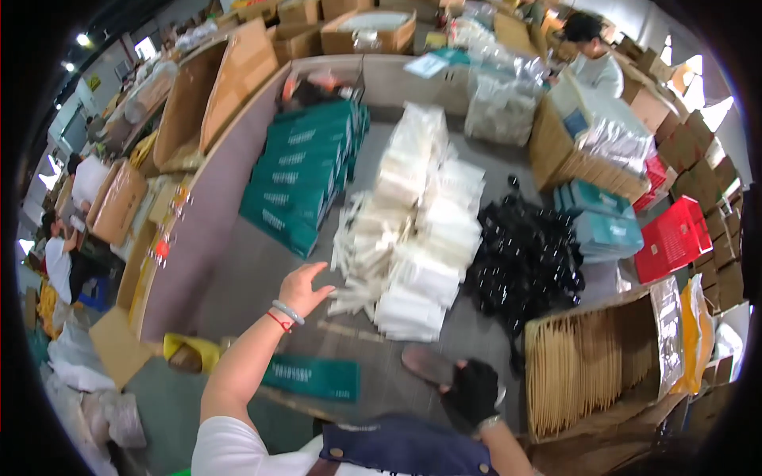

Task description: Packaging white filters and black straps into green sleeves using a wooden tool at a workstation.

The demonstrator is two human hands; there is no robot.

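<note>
My left hand (305, 292) is held out over the table with thumb and fingers apart, nothing in it. It is just left of a heap of white flat packets (417, 293) lying in two uneven rows. My right hand (474, 393), in a black glove, is closed round the near end of a dark object with an oval, brownish-pink face (426, 363); its kind is unclear. Close to my body, below my left hand, lies one flat green packet (317, 376). A fanned stack of similar green packets (294, 174) lies beyond my left hand.
Glossy black items (528, 258) are heaped right of the white packets. An open carton (595, 365) of upright tan strips stands at the near right. Blue-green packs (599, 218) and a red box (673, 239) lie beyond it. A raised panel (226, 206) edges the left side; people work farther off.
</note>
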